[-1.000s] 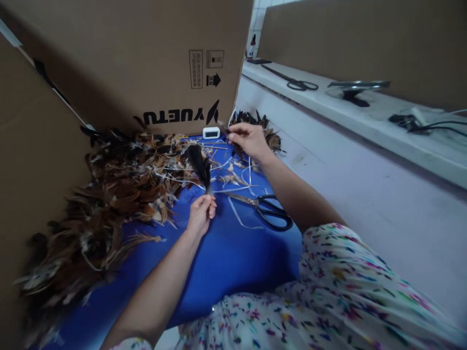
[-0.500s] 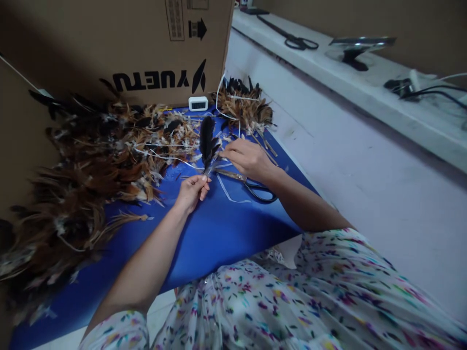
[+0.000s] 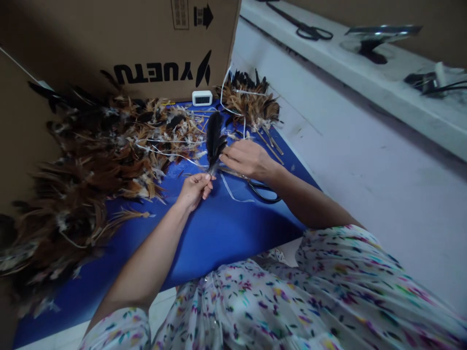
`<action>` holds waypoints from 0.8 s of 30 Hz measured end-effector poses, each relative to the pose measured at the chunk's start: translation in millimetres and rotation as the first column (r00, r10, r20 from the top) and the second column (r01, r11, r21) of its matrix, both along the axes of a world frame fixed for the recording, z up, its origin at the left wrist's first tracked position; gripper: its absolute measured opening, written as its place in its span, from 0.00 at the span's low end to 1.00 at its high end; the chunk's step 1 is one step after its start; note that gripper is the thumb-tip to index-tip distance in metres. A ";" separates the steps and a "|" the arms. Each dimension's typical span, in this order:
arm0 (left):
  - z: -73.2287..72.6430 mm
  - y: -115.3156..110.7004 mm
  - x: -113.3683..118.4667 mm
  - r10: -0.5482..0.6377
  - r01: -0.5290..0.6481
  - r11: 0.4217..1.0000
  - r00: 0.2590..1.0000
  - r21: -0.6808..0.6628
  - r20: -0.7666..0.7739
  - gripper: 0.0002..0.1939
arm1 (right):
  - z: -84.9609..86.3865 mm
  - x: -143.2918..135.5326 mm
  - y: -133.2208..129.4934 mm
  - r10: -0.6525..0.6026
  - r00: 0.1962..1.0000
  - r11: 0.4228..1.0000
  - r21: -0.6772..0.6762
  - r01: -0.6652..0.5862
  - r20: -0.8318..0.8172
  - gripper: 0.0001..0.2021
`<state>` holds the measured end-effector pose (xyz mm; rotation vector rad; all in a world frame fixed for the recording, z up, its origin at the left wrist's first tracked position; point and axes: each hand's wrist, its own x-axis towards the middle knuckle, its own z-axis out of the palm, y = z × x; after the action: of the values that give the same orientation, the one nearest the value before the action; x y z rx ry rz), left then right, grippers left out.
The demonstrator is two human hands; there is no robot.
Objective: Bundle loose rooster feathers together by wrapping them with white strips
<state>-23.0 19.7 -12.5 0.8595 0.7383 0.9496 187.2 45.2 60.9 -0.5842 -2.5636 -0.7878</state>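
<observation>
My left hand [image 3: 196, 190] is closed, pinching a small bunch of black feathers [image 3: 214, 136] at its pale quill end. The feathers stand upright above the thumb and forefinger. At their right edge is my right hand [image 3: 248, 159], its fingers pressed together in a pinch. What lies between those fingertips is too small to make out. Below the right hand, a pair of scissors [image 3: 265, 193] rests on the blue tabletop [image 3: 215, 233], its blades partly hidden by the hand. A thin white strip [image 3: 233, 195] lies beside the scissors.
Brown and black feathers [image 3: 120, 146] are heaped on the left. A tied feather bundle [image 3: 251, 99] lies at the back right, near a white digital clock [image 3: 202, 98]. Behind stands a cardboard box [image 3: 153, 39]. Another pair of scissors [image 3: 310, 32] rests on the ledge [image 3: 350, 63].
The view has shifted slightly. My right hand has come a little closer to the feathers and covers more of the scissors. My left hand keeps its pinch on the quill end.
</observation>
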 end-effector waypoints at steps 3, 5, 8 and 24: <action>-1.0 0.3 -0.4 -0.007 0.007 1.000 1.000 0.007 -0.002 0.22 | -2.3 -0.3 0.8 0.020 1.000 1.000 -0.013 -0.020 0.002 0.13; -1.1 0.2 -0.7 -0.009 0.009 1.000 1.000 0.012 0.001 0.21 | -4.5 -1.4 1.4 0.026 1.000 0.999 -0.028 -0.026 -0.009 0.13; -0.2 -0.4 -1.0 -0.011 0.011 1.000 1.000 0.011 0.006 0.20 | -7.1 -3.7 1.4 0.023 1.000 0.998 -0.056 -0.023 -0.008 0.14; -1.0 -1.5 0.6 -0.003 0.002 0.999 1.000 0.034 0.018 0.23 | -20.8 -11.0 -0.2 -0.046 0.981 0.985 -0.170 0.013 -0.190 0.13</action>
<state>-22.3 18.3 -13.5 0.8802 0.7073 0.9686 176.3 45.0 40.1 -0.7157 -2.4606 -0.4993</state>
